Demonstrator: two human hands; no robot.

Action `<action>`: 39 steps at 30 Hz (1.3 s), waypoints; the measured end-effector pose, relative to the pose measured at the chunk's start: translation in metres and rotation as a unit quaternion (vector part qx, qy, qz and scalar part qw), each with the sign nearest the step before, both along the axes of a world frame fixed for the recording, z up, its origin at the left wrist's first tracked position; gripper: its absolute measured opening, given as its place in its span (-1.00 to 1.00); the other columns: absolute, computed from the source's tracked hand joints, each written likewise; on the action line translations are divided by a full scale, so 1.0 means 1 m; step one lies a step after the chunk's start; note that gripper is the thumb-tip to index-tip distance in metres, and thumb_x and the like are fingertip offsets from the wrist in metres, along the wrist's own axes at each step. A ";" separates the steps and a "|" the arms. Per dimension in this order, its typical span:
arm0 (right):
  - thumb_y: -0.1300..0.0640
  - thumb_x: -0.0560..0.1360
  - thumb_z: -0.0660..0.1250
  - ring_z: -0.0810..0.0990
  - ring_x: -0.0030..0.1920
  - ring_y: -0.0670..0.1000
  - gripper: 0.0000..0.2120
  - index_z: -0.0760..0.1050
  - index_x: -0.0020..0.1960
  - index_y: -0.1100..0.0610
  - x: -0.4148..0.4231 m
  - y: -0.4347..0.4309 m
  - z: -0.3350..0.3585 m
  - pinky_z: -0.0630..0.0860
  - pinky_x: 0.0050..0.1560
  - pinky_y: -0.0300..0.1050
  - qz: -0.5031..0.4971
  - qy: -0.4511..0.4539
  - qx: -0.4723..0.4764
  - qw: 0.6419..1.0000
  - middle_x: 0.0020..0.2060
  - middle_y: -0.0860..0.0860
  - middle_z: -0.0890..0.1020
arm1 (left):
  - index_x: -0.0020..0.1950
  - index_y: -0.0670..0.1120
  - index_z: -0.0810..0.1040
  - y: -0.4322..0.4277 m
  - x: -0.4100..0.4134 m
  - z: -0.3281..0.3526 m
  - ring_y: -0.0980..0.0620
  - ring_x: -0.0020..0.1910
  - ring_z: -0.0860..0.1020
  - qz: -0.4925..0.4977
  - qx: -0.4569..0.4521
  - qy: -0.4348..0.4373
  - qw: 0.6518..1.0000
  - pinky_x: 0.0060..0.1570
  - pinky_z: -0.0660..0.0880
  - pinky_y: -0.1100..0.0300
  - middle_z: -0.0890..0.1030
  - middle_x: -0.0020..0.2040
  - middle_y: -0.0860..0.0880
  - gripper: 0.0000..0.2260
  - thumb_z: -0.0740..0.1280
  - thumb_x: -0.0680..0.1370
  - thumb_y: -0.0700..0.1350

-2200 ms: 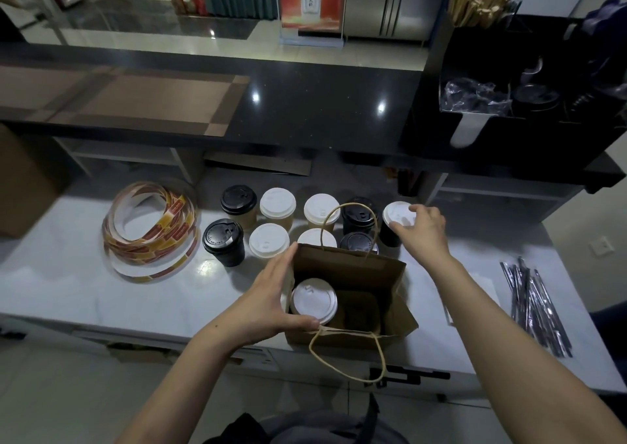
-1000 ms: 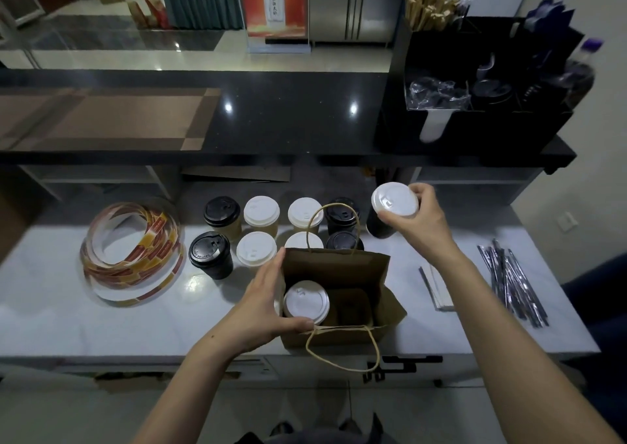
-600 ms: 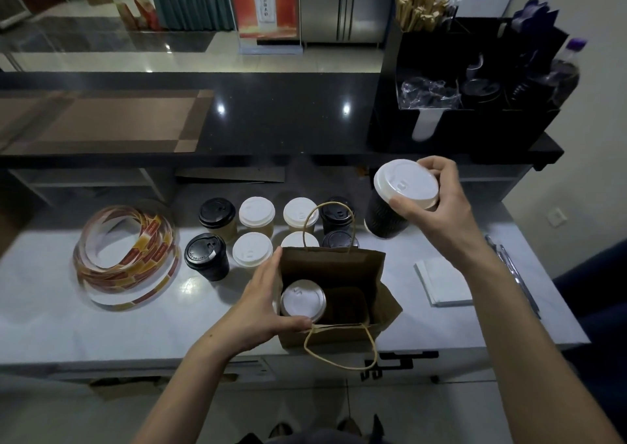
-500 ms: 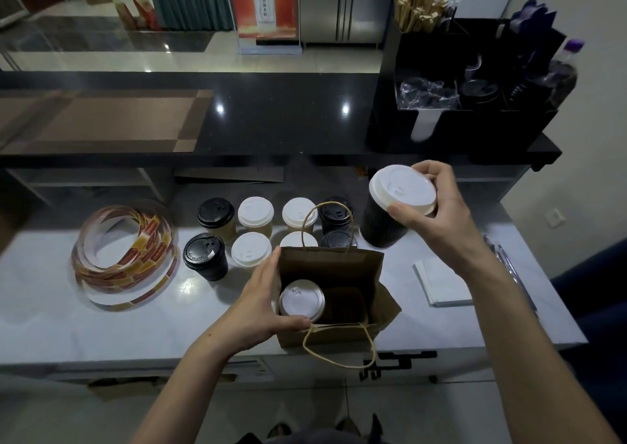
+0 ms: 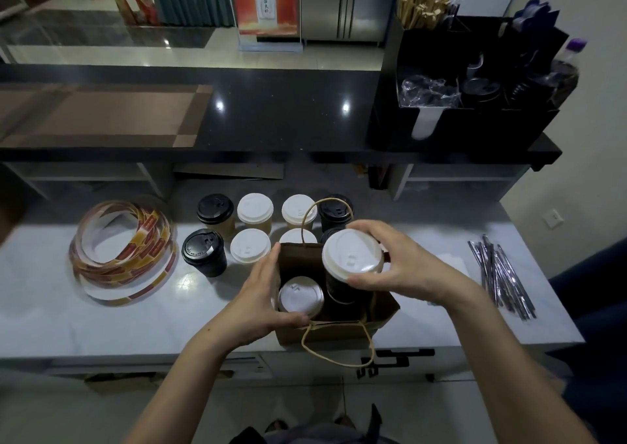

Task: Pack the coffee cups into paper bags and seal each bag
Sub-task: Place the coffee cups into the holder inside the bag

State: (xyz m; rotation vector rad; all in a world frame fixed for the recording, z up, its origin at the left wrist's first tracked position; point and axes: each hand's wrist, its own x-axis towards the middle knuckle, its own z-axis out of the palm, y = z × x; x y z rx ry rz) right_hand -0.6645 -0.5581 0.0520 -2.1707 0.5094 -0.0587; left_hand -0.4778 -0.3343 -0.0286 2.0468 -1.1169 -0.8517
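A brown paper bag [image 5: 325, 330] stands open at the counter's front edge, with a white-lidded cup [image 5: 300, 297] inside on its left side. My left hand [image 5: 259, 303] grips the bag's left rim, thumb over the near edge. My right hand [image 5: 395, 267] holds a dark cup with a white lid [image 5: 351, 257] by its rim, directly above the bag's right side, its base down inside the opening. Several more cups stand behind the bag, among them a black-lidded cup [image 5: 204, 251] and white-lidded ones [image 5: 255, 209].
A coil of red and yellow sticker tape [image 5: 122, 243] lies at the left. Silver wrapped sticks [image 5: 498, 275] lie at the right by a white napkin. A raised black counter [image 5: 271, 118] with a black organiser [image 5: 475, 84] runs behind.
My right hand has carried the white-lidded dark cup from the back right row up, over and down into the bag's right side. My left hand has kept its hold on the bag.
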 end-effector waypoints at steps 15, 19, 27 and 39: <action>-0.14 0.40 0.54 0.45 0.10 -0.03 -0.27 0.27 0.46 -0.16 0.013 0.010 -0.012 0.56 0.07 -0.08 0.064 0.213 -0.200 0.954 0.18 -0.09 0.43 | 0.67 0.22 -0.25 0.001 -0.001 -0.002 0.28 0.58 -0.03 0.005 -0.004 0.018 1.000 0.56 0.07 0.22 -0.07 0.63 0.25 0.27 0.68 0.32 0.10; -0.11 0.42 0.53 0.49 0.22 0.01 -0.30 0.29 0.46 -0.08 0.017 0.012 -0.017 0.58 0.13 -0.02 0.085 0.223 -0.225 0.945 0.31 -0.06 0.46 | 0.67 0.24 -0.25 0.001 -0.001 -0.001 0.25 0.58 -0.03 0.005 -0.003 0.018 1.000 0.58 0.08 0.16 -0.09 0.66 0.21 0.28 0.68 0.31 0.12; 0.05 0.49 0.48 0.48 0.24 0.12 -0.46 0.33 0.39 0.06 0.033 0.026 -0.029 0.55 0.09 0.00 0.118 0.239 -0.327 0.907 0.23 0.08 0.50 | 0.67 0.22 -0.27 0.000 -0.002 0.001 0.25 0.54 -0.01 0.004 0.005 0.013 1.000 0.57 0.10 0.15 -0.11 0.68 0.18 0.27 0.67 0.33 0.11; 0.22 0.54 0.41 0.59 0.16 0.16 -0.50 0.33 0.42 0.17 0.036 0.035 -0.053 0.62 0.10 0.02 0.117 0.290 -0.301 0.901 0.24 0.15 0.49 | 0.66 0.24 -0.28 0.003 -0.001 -0.002 0.27 0.56 -0.05 0.001 0.000 0.014 1.000 0.55 0.07 0.19 -0.13 0.67 0.21 0.27 0.67 0.33 0.14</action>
